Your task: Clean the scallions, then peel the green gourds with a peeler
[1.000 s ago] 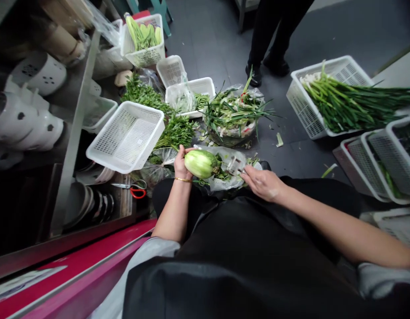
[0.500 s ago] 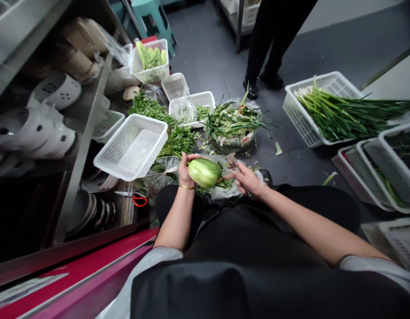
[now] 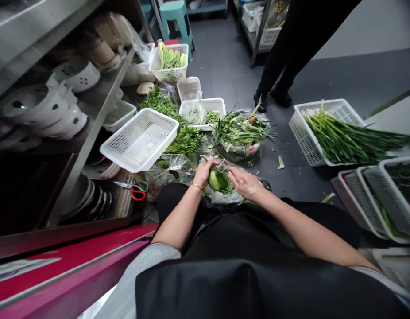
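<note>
A round green vegetable is gripped near its top by my left hand, which wears a gold bracelet at the wrist. My right hand is closed around a small tool, perhaps a peeler, whose head lies at the upper part of the vegetable. Most of the tool is hidden by the fingers. Beneath both hands lies a clear plastic bag with green scraps. Just beyond them stands a bagged heap of leafy trimmings.
An empty white basket and red-handled scissors are at the left, beside a metal shelf. Scallions fill a basket at the right, above stacked baskets. A person in dark trousers stands ahead.
The vegetable has been turned from lying sideways to more upright, its stem end upward. My right hand has brought the tool onto it. The view has shifted, moving the surroundings rightward.
</note>
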The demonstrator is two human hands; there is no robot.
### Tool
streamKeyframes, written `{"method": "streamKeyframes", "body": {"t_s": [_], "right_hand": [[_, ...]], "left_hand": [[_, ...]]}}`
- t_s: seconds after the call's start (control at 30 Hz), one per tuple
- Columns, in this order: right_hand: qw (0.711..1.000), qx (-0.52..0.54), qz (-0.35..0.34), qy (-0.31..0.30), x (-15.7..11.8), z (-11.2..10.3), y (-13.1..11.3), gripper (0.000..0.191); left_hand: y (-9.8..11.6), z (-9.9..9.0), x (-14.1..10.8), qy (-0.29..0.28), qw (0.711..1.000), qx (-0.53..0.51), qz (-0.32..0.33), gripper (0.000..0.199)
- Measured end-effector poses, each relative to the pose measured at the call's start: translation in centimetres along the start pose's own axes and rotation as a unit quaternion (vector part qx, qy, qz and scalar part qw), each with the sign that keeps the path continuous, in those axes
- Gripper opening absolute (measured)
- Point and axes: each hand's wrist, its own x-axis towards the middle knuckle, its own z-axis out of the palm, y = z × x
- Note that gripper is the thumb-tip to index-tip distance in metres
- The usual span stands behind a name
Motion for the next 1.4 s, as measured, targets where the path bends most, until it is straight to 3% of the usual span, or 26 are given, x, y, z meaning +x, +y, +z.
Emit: {"method": "streamKeyframes", "body": {"t_s": [0.1,0.2,0.33,0.43,0.53,0.63,0.73,0.87,0.97,1.03,1.1,1.23,1.3,1.4], "right_hand": [[0.996,-0.083,0.017,-0.041,0.7,-0.7,-2.0,0.040],[0.993,-0.102,0.021,-0.047,-0.4,0.3,-2.3,0.037],[0.989,-0.109,0.045,-0.091,-5.4,2.9,1.1,0.037],[0.981,-0.113,0.079,-0.137,-8.3,3.2,4.1,0.037],[0.987,-0.103,0.085,-0.084,-7.3,1.6,3.7,0.039],[0.994,-0.084,0.051,-0.043,-3.7,0.2,0.6,0.040],[0.995,-0.082,0.035,-0.048,-2.0,1.2,-1.3,0.041],[0.988,-0.096,0.063,-0.101,-5.4,4.2,1.8,0.042],[0.980,-0.117,0.106,-0.123,-7.5,4.1,4.7,0.041],[0.986,-0.113,0.100,-0.073,-6.9,2.8,4.4,0.042],[0.992,-0.099,0.071,-0.030,-5.0,1.5,2.5,0.044],[0.992,-0.115,0.038,-0.030,-2.4,1.6,-0.8,0.046],[0.989,-0.131,0.041,-0.053,-3.5,3.0,0.0,0.047],[0.981,-0.147,0.071,-0.108,-7.1,4.8,3.7,0.045]], "left_hand": [[0.0,-0.1,0.0,-0.015,1.000,0.020,0.010,0.053],[-0.5,-0.3,-0.1,0.010,0.998,0.066,0.022,0.051],[-0.9,-1.1,0.3,0.055,0.992,0.113,-0.003,0.050],[-0.6,-1.7,0.9,0.082,0.992,0.096,0.016,0.055],[-0.9,-1.6,1.2,0.076,0.993,0.091,0.020,0.057],[-1.8,-0.9,1.3,0.063,0.992,0.104,0.024,0.054],[-2.2,-0.5,1.3,0.068,0.991,0.113,0.032,0.054],[-1.7,-1.2,1.5,0.091,0.992,0.081,-0.007,0.058],[-1.1,-1.7,1.7,0.094,0.994,0.014,-0.045,0.061],[-1.0,-1.8,1.7,0.090,0.994,-0.015,-0.055,0.063],[-1.1,-1.5,1.6,0.088,0.994,-0.023,-0.062,0.064],[-1.5,-1.0,1.5,0.098,0.994,-0.008,-0.050,0.063],[-1.5,-1.1,1.7,0.120,0.992,0.001,-0.041,0.062],[-1.3,-1.8,1.9,0.146,0.988,-0.004,-0.042,0.063]]}}
